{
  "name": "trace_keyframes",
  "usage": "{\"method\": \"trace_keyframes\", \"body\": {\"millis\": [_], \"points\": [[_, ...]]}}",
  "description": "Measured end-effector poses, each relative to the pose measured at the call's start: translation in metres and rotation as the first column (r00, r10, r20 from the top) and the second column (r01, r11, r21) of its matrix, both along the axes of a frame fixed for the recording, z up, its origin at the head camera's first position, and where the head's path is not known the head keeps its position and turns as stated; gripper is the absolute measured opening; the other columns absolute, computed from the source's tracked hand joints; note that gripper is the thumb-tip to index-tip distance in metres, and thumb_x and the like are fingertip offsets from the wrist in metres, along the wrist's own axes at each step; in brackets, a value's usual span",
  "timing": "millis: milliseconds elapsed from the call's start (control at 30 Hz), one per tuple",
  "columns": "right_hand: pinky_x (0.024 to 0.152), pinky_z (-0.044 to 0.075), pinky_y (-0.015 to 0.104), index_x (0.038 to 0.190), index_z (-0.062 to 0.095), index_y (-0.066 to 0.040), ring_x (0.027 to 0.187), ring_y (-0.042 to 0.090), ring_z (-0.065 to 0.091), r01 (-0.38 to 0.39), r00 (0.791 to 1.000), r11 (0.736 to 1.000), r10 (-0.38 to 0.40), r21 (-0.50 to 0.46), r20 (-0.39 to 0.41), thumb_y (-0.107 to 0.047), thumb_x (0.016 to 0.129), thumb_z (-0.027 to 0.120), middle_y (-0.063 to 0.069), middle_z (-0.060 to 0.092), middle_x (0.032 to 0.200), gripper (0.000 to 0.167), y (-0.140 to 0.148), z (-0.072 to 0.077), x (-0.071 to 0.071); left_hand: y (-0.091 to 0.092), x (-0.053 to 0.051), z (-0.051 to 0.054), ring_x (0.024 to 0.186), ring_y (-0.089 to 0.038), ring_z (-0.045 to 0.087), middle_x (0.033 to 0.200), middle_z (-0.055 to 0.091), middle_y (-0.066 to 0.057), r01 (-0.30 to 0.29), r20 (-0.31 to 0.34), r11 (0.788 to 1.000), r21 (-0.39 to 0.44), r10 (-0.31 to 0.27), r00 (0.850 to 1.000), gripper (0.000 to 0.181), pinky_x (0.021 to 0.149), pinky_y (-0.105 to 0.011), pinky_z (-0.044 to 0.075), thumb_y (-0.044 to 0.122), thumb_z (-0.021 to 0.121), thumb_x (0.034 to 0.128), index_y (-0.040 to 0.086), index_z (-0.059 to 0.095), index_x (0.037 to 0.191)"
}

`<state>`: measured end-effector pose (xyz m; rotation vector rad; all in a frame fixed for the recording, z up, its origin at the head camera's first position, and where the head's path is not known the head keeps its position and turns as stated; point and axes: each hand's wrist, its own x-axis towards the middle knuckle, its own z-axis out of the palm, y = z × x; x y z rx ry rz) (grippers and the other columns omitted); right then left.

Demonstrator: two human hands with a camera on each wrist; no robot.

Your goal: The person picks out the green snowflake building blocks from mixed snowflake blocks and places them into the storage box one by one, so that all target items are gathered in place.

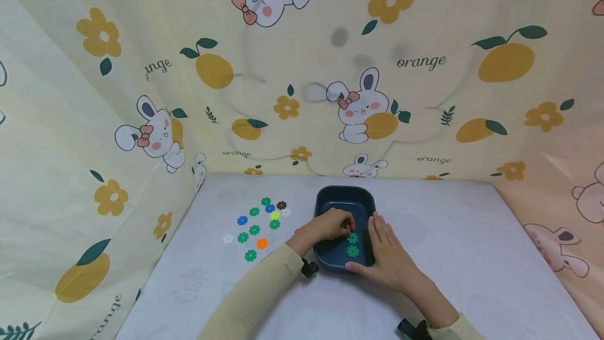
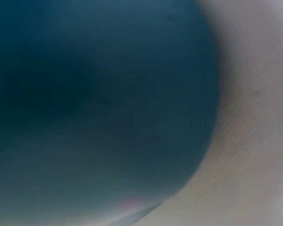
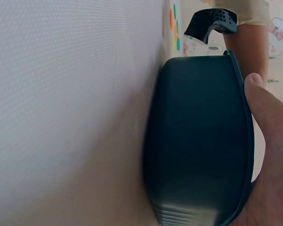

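Note:
A dark blue tray [image 1: 335, 266] stands on the table, holding two green flower-shaped pieces, a farther one [image 1: 352, 237] and a nearer one [image 1: 353, 251]. My left hand [image 1: 334, 224] reaches over its left rim, fingers bent down, tips beside the farther piece; whether they pinch anything is hidden. Straight fingers of my right hand [image 1: 390, 260] lie along the right rim, the thumb at the near corner. In the right wrist view the thumb of that hand [image 3: 273, 122] touches the rim of the tray [image 3: 198, 136]. Blurred tray wall [image 2: 132, 103] fills most of the left wrist view.
Left of the tray, several loose flower pieces lie scattered on the white table [image 1: 453, 240]: green, blue, white, brown, yellow, and an orange one [image 1: 261, 243]. A pink piece [image 1: 297, 231] shows partly by my left forearm. Patterned cloth [image 1: 292, 56] hangs behind and at both sides.

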<state>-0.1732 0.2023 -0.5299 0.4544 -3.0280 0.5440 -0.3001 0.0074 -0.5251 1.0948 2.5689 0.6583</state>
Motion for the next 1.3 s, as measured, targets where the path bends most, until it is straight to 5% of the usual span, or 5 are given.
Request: {"method": "trace_keyframes", "body": {"millis": [233, 400, 800, 1300], "points": [[0.129, 0.016, 0.062, 0.166, 0.018, 0.011, 0.164, 0.045, 0.01, -0.005, 1.0, 1.0, 0.005, -0.004, 0.01, -0.088, 0.085, 0.063, 0.028, 0.009, 0.176, 0.135, -0.001, 0.003, 0.0, -0.004, 0.002, 0.001, 0.089, -0.003, 0.061, 0.105, 0.073, 0.003, -0.009, -0.047, 0.997, 0.072, 0.012, 0.999, 0.009, 0.085, -0.016, 0.052, 0.016, 0.071, 0.1057, 0.014, 0.074, 0.113], [0.129, 0.017, 0.062, 0.166, 0.018, 0.011, 0.164, 0.045, 0.01, 0.001, 1.0, 1.0, -0.001, -0.002, 0.009, -0.089, 0.084, 0.062, 0.028, 0.009, 0.176, 0.136, -0.001, 0.003, 0.0, -0.016, 0.006, 0.012, 0.094, 0.0, 0.064, 0.109, 0.074, 0.005, -0.021, -0.041, 0.983, 0.181, 0.029, 0.999, 0.01, 0.088, -0.016, 0.053, 0.018, 0.071, 0.1057, 0.015, 0.073, 0.115], [0.129, 0.018, 0.062, 0.166, 0.018, 0.01, 0.164, 0.045, 0.011, 0.002, 1.0, 1.0, -0.002, -0.012, 0.003, -0.088, 0.083, 0.064, 0.028, 0.01, 0.176, 0.137, -0.002, 0.001, 0.0, -0.078, 0.02, 0.036, 0.098, -0.012, 0.066, 0.112, 0.071, 0.003, -0.218, 0.076, 0.927, 0.307, 0.204, 0.976, 0.017, 0.087, -0.026, 0.056, 0.019, 0.069, 0.1071, 0.01, 0.073, 0.121], [0.129, 0.018, 0.062, 0.166, 0.017, 0.01, 0.164, 0.044, 0.011, -0.002, 1.0, 1.0, 0.002, -0.017, -0.006, -0.087, 0.083, 0.066, 0.028, 0.009, 0.176, 0.136, -0.001, 0.002, 0.0, -0.16, 0.014, 0.009, 0.095, -0.019, 0.064, 0.106, 0.069, -0.002, -0.475, 0.168, 0.846, 0.243, 0.445, 0.879, 0.02, 0.082, -0.031, 0.059, 0.016, 0.074, 0.1032, 0.005, 0.07, 0.119]]}}
